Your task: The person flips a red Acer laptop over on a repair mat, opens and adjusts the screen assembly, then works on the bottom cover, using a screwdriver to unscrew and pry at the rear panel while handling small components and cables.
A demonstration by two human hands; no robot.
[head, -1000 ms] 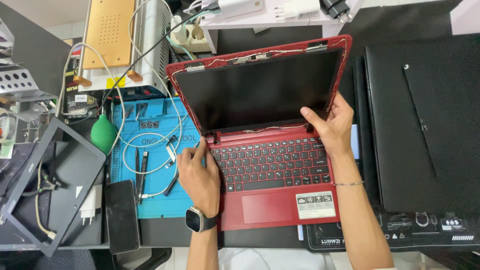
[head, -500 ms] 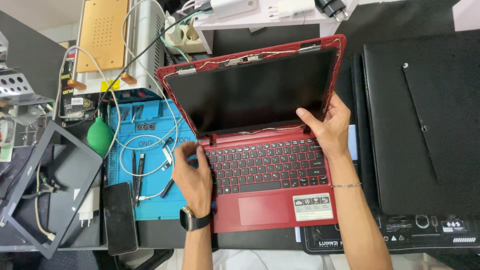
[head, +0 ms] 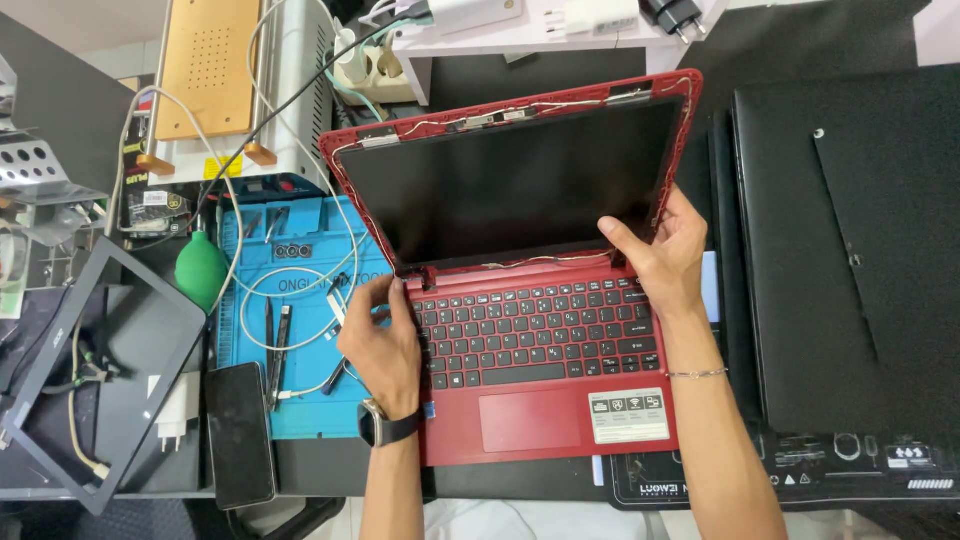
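Observation:
A red laptop lies open in the middle of the bench. Its screen has no front bezel, so thin wires show along the red lid frame. My left hand, with a dark watch on the wrist, rests on the laptop's left edge by the left hinge, fingers curled against the base. My right hand, a thin bracelet on its wrist, grips the lower right corner of the screen panel by the right hinge.
A blue work mat with tweezers, a white cable and a green blower bulb lies left. A black phone and a black bezel frame sit at the far left. A closed black laptop lies right. A heating machine stands behind.
The view has shifted a little. My right hand stays on the screen's lower right corner and my left hand stays at the left hinge; the lid seems tilted slightly further back.

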